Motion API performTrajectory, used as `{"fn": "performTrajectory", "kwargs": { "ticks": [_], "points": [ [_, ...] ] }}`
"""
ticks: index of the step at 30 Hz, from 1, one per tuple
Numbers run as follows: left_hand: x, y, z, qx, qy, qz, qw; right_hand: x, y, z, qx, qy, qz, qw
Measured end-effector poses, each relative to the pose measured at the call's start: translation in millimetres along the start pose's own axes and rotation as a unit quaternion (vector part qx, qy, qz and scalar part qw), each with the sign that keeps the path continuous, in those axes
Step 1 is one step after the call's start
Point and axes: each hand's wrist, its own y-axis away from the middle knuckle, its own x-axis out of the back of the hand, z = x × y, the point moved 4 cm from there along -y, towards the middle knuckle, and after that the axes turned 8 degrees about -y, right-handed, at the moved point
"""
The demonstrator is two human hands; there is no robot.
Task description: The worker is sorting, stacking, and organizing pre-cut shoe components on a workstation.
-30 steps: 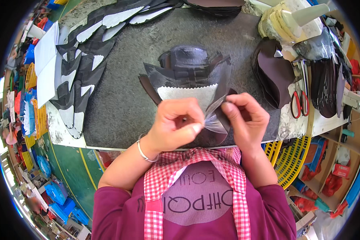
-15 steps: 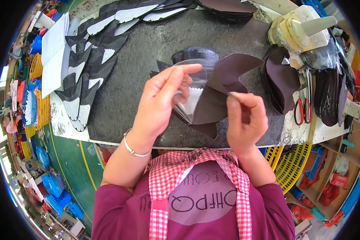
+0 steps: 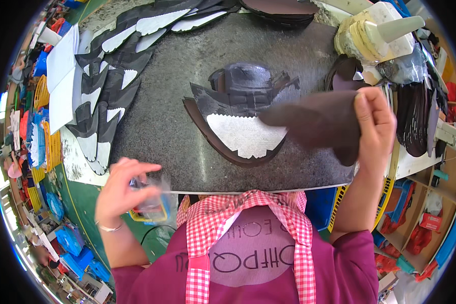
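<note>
Brown leather piece hangs from your right hand, pinched at its right edge and held over the right part of the tabletop. Half a second ago both hands worked close together at the middle; now they have parted, the right swung out to the right and the left hand dropped below the tabletop's near edge. That left hand is closed on a crumpled clear film, fingers curled, wrist bent, off the left side of your apron. Just left of the leather piece, the stack of cut shoe-upper pieces lies flat on the tabletop, its white serrated patch facing up. Farther right stands a cream glue pot.
</note>
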Motion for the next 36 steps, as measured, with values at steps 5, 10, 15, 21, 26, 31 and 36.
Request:
{"fn": "performTrajectory", "kwargs": {
  "ticks": [5,10,15,21,26,31,36],
  "points": [
    [25.4,-13.5,38.4,-0.24,0.27,0.015,0.932,-35.4,-4.2,-52.8,0.251,0.261,0.015,0.932],
    [-14.2,-88.9,109.3,-0.107,0.793,-0.037,0.598,-120.9,42.4,-53.8,0.469,0.199,-0.265,0.819],
    [-3.8,-120.2,125.0,-0.185,0.858,-0.039,0.478,-84.3,58.4,-9.7,0.294,0.09,-0.099,0.947],
    [4.6,-118.5,138.4,-0.245,0.833,-0.074,0.491,-93.5,68.7,38.0,-0.237,-0.485,-0.066,0.839],
    [-7.7,-118.7,127.6,-0.217,0.791,0.008,0.572,-82.5,55.2,51.5,-0.173,-0.509,-0.033,0.843],
    [-14.0,-90.4,93.7,-0.156,0.4,0.288,0.856,-56.6,54.6,43.1,-0.043,-0.216,-0.076,0.972],
    [-29.0,-89.2,82.0,0.024,0.544,0.192,0.817,-60.4,38.6,38.4,-0.156,-0.196,-0.061,0.966]
  ]
}}
